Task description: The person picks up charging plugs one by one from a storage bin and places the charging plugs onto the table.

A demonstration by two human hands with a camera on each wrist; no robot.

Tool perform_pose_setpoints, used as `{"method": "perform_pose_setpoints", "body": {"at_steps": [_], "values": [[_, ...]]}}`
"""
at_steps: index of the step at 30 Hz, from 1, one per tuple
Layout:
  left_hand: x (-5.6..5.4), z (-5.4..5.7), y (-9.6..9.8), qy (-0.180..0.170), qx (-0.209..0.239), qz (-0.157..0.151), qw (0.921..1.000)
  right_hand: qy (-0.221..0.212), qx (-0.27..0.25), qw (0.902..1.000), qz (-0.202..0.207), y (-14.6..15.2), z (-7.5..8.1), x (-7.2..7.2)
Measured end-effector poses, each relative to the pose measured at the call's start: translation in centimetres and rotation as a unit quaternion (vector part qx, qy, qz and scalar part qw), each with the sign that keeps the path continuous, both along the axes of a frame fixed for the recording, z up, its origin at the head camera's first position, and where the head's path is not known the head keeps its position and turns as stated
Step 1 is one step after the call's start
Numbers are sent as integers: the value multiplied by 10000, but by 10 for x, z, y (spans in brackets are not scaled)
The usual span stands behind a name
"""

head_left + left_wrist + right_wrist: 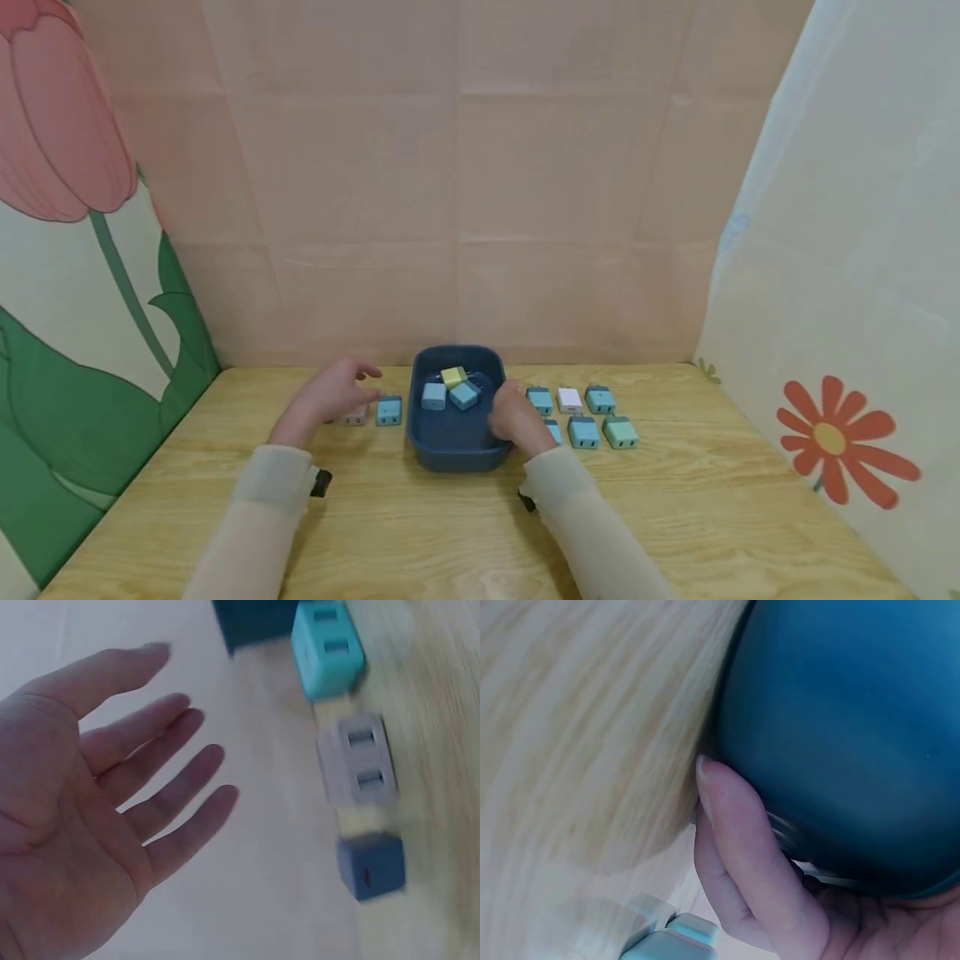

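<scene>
A dark blue bin (459, 458) stands on the table with a yellow charger (453, 377), a pale blue charger (433, 397) and a teal charger (465, 396) inside. My right hand (517, 414) grips the bin's right wall, and in the right wrist view its fingers (742, 840) lie along the outer side. Left of the bin, my left hand (333, 392) hovers with fingers spread and an empty palm. Below it are a pinkish-white charger (360, 761), a teal charger (328, 651) and a dark blue block-shaped piece (372, 865) in a row.
Right of the bin, two rows of chargers sit on the wooden table (712, 483): several teal ones, a white one (569, 401) and a green one (621, 432). My right hand partly covers the nearest. A pink backdrop (450, 208) and printed side sheets enclose the table.
</scene>
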State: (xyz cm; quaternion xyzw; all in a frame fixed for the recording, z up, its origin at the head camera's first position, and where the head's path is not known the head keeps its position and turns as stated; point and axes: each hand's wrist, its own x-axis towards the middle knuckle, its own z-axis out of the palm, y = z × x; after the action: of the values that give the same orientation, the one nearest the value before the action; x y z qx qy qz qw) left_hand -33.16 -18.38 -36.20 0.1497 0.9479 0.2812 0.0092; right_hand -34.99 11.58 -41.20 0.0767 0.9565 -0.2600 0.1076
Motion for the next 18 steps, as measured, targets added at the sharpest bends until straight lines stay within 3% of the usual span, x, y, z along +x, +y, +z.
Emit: {"method": "perform_pose_setpoints", "body": {"at_steps": [7,12,18], "values": [[-7,8,40,443,-506,-324,9972,-3,-52,9999,-108,0,-1,-2],[-20,-4,62,630,-1112,-721,9892,-76,-22,9999,-118,0,-4,-6],[-29,-19,82,968,-1956,-986,9709,-158,84,9998,-60,-1,-2,-7]]}}
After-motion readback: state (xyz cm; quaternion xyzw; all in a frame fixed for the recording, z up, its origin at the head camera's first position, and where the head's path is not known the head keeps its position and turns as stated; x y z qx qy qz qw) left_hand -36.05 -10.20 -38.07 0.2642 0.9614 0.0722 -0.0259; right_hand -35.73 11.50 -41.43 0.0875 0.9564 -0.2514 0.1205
